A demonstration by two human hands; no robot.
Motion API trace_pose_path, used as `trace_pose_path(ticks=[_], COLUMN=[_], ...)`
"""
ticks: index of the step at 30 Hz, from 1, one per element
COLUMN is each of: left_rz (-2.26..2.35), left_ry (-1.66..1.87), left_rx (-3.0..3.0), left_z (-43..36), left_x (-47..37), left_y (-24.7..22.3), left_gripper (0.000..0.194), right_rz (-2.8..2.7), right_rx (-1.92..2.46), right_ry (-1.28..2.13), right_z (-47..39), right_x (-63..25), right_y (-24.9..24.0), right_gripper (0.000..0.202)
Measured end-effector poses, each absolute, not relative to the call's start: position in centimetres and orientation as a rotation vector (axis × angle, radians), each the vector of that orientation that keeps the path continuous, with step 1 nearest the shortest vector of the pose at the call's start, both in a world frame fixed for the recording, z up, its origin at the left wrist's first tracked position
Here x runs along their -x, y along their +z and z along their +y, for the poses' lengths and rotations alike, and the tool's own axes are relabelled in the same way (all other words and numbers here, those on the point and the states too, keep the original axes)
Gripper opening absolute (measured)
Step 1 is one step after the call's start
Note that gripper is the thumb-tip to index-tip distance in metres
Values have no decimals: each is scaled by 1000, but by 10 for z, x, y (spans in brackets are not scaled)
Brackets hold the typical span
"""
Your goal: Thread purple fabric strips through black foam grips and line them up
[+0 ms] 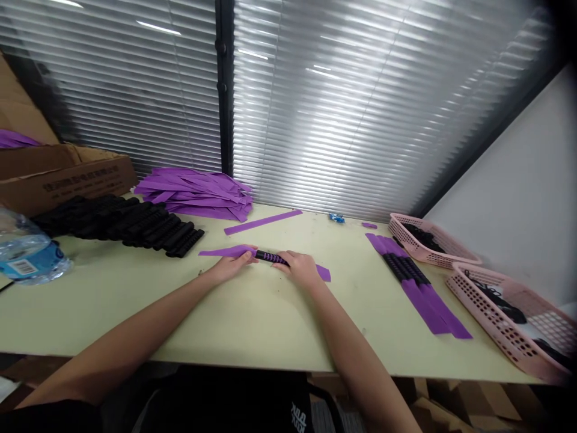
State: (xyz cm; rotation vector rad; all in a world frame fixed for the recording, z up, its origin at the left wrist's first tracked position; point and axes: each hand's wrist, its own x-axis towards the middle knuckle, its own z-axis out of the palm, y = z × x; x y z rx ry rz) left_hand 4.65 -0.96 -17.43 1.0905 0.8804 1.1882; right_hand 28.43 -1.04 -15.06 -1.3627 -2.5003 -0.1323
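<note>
Both hands hold one black ribbed tube [271, 257] above the middle of the table, with a purple strip [228, 251] running through it and out at both ends. My left hand [234, 264] pinches the strip where it meets the tube's left end. Around the right end of the tube, my right hand [297, 267] has its fingers closed; the strip's other end sticks out to the right behind it. Purple shows through the slots of the tube. A loose purple strip [262, 222] lies just beyond the hands.
Black tubes [135, 222] and a purple strip pile [193, 192] lie left, by a cardboard box [67, 180] and a water bottle [31, 252]. At right are strips with black tubes [426, 307] and two pink baskets [433, 240]. Blinds stand behind the table [202, 337].
</note>
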Motion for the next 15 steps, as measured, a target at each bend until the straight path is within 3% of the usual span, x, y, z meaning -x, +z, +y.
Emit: trace_pose_path(ticks=[15], left_rz=[833], left_ry=[1392], left_rx=[-827], left_z=[-1], left_x=[-45], left_y=[-176], left_gripper=[26], right_rz=[-2427], right_rx=[1397], right_ry=[-185], right_z=[2], right_x=[-288], right_y=[-160], right_gripper=[51])
